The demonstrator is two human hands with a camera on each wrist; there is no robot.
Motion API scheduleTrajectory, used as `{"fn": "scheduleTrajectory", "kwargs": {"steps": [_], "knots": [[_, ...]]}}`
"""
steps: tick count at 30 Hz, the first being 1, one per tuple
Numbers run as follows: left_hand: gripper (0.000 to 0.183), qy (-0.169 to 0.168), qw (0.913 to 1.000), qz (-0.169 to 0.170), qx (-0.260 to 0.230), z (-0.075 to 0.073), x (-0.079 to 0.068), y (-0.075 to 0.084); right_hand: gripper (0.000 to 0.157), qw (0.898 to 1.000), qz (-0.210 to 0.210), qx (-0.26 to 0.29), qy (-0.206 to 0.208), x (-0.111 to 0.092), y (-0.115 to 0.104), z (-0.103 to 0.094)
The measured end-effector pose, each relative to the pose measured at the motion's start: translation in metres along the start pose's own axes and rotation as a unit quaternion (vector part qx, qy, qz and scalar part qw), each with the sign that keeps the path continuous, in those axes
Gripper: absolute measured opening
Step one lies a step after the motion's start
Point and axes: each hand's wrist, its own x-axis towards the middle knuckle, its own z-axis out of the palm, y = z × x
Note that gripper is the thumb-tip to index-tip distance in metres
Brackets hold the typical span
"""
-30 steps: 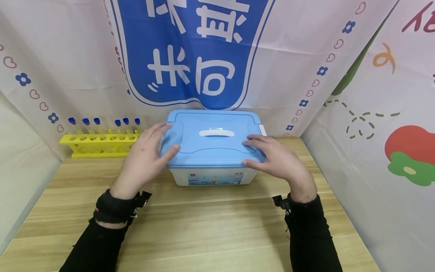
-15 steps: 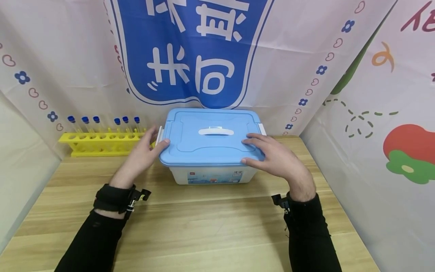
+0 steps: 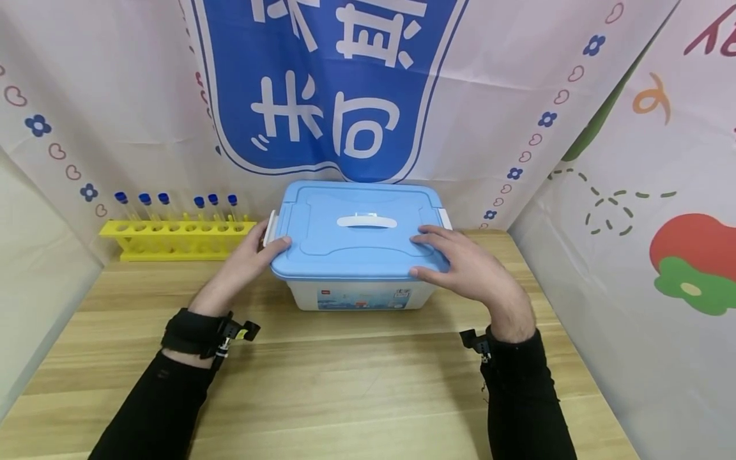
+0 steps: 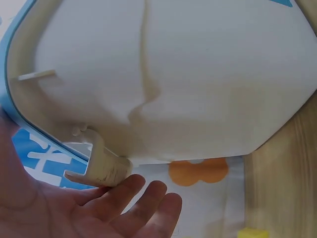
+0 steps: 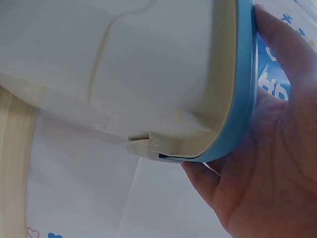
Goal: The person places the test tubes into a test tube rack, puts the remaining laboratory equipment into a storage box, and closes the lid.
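Two hands work at a storage box standing at the middle of the wooden table. The right hand lies with relaxed, nearly straight fingers on the right part of the blue lid. The left hand has its fingers under the white left latch, thumb on the lid corner. If this latch springs up suddenly, I think the box may slide sideways towards the yellow rack of test tubes just behind it.
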Motion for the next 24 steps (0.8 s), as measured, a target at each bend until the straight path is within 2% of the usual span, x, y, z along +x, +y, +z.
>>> {"fn": "scheduleTrajectory", "kwargs": {"steps": [7, 10, 14, 18, 24], "knots": [[0.097, 0.027, 0.9975, 0.03, 0.058, -0.002, -0.008, 0.01, 0.081, 1.0, -0.005, 0.0, 0.003, -0.001, 0.0, 0.0], [0.095, 0.032, 0.9942, 0.046, 0.092, -0.002, -0.012, 0.015, 0.082, 1.0, -0.004, 0.002, 0.003, -0.001, 0.001, 0.0], [0.093, 0.046, 0.9876, 0.052, 0.141, -0.002, -0.015, 0.02, 0.082, 1.0, -0.003, 0.004, 0.002, -0.001, 0.001, -0.001], [0.089, 0.062, 0.9854, 0.058, 0.147, -0.001, -0.016, 0.022, 0.082, 1.0, -0.004, 0.004, 0.001, 0.0, 0.001, -0.002], [0.078, 0.08, 0.9864, 0.071, 0.125, 0.002, -0.018, 0.022, 0.082, 1.0, -0.005, 0.005, 0.0, 0.001, 0.002, 0.0]]}}
